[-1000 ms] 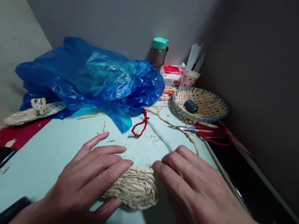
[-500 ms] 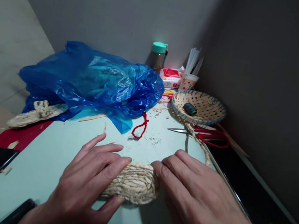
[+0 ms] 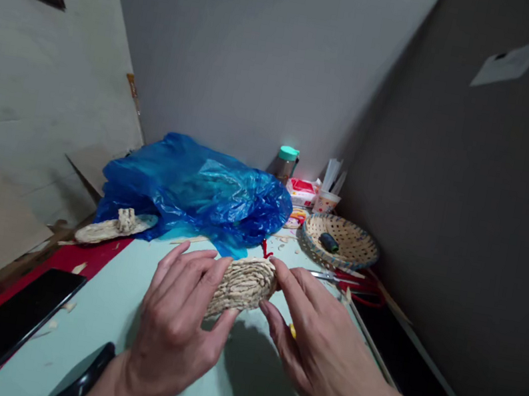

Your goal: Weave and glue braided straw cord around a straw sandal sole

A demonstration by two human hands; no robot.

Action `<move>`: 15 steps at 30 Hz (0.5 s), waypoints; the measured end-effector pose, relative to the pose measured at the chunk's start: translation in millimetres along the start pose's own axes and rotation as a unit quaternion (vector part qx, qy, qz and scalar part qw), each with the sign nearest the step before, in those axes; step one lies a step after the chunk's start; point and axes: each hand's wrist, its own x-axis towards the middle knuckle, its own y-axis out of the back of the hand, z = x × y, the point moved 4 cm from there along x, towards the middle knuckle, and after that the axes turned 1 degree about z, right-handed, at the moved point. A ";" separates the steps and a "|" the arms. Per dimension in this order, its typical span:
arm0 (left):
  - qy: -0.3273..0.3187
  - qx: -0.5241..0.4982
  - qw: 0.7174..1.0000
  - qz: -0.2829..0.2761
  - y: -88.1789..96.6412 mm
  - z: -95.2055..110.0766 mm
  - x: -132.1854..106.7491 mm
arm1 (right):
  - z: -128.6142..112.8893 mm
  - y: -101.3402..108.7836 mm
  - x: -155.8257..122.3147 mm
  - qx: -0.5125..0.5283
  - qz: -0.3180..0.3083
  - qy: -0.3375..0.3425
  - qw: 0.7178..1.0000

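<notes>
A small oval sole of coiled, braided straw (image 3: 244, 284) is held up above the pale green table top, its flat face tilted toward me. My left hand (image 3: 185, 310) grips its left end, thumb below and fingers along the upper edge. On the other end, my right hand (image 3: 305, 333) pinches the rim between thumb and index finger. Behind the piece, part of a red cord (image 3: 266, 250) shows; the rest of it is hidden. A finished-looking straw slipper (image 3: 114, 228) with a knotted strap lies at the far left, against the bag.
A blue plastic bag (image 3: 195, 186) fills the back left. Behind on the right stand a bottle (image 3: 285, 164), a tissue pack (image 3: 302, 193), a paper cup (image 3: 327, 202), and a woven basket (image 3: 358, 244) holding a thread spool (image 3: 329, 242). Red-handled scissors (image 3: 370, 295) lie in front of it.
Both hands have lifted the straw sole off the table and tilted it up. My right thumb now shows below its rim. The view has tipped upward, revealing more wall.
</notes>
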 end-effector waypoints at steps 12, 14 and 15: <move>0.181 -0.136 0.972 -0.070 28.2 -15.3 24.6 | -4.1 29.5 49.6 0.198 0.018 -0.089 0.976; 0.226 -0.264 0.937 -0.030 51.2 -36.3 32.4 | 6.8 34.9 50.9 0.224 -0.027 -0.085 0.971; 0.258 -0.328 0.909 0.013 62.4 -49.5 35.5 | 12.1 37.2 50.1 0.238 -0.051 -0.082 0.967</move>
